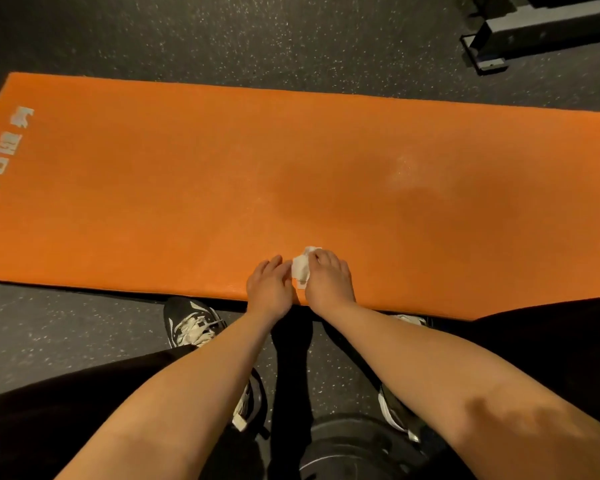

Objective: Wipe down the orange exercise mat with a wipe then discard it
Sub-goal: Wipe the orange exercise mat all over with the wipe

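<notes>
orange mat (194, 188) is lying lengthwise left-right, printed end left | right hand (328, 282) is pinching wipe (300, 268) at near edge | left hand (269, 289) is touching wipe, grip unclear

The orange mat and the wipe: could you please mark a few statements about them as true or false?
1. The wipe is white and sits between the left hand and the right hand. True.
2. Both hands are at the far edge of the orange mat. False: they are at its near edge, close to the shoe.
3. The mat is rolled up. False: it lies flat and unrolled on the speckled floor.
4. Pale lettering is printed at the mat's left end. True.
</notes>
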Motion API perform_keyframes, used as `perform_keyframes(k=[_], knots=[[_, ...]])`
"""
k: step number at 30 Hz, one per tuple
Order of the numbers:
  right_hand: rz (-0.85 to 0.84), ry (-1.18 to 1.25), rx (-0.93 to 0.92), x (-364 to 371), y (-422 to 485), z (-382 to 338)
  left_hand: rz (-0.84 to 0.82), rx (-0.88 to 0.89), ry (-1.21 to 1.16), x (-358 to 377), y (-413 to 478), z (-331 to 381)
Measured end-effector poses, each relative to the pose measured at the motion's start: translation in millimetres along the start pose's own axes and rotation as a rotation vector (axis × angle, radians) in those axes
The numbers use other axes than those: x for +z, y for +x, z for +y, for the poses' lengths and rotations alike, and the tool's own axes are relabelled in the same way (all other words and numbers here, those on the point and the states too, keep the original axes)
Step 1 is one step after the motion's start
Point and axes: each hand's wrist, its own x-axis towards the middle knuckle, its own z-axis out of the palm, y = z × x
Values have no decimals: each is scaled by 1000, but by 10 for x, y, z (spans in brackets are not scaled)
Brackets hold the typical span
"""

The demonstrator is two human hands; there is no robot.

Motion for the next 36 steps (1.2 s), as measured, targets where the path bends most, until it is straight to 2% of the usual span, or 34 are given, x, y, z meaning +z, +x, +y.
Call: perform_keyframes(k=[3, 6, 10, 12, 14, 16, 18, 20, 23, 24, 26, 28, 30, 32, 36], knots=[[-118, 12, -148, 163, 85, -72, 26, -3, 43, -18, 25, -23], [-181, -78, -195, 177, 246, -63, 15, -39, 46, -70, 155, -40], [-123, -77, 11, 29, 571, -26, 32, -124, 170, -115, 323, -40], [-101, -53, 55, 36, 675, -90, 42, -146, 176, -134, 397, -60], [-125, -27, -46, 112, 693, -195, 55, -148, 151, -155, 470, -93], [-147, -48, -262, 203, 691, -225, 71, -131, 110, -197, 559, -135], [-151, -88, -395, 207, 806, -127, 67, -127, 99, -248, 656, -174], [-130, -138, -331, 130, 1029, 14, 38, -132, 142, -258, 711, -191], [-63, -130, -31, -28, 1320, 135, 30, -141, 194, -177, 705, -161], [-60, -109, 12, -43, 1349, 108, 39, -153, 189, -148, 698, -150], [-105, -82, -83, 3, 1293, -5, 53, -172, 138, -108, 692, -149], [-168, -96, -313, 99, 1152, -91, 71, -158, 72, -89, 678, -180], [-196, -111, -453, 112, 1113, -55, 82, -113, 36, -81, 643, -225], [-154, -142, -399, 67, 1197, 39, 88, -66, 54, -65, 600, -270], [-60, -62, -9, 16, 1169, 134, 88, -56, 87, -37, 546, -261]])
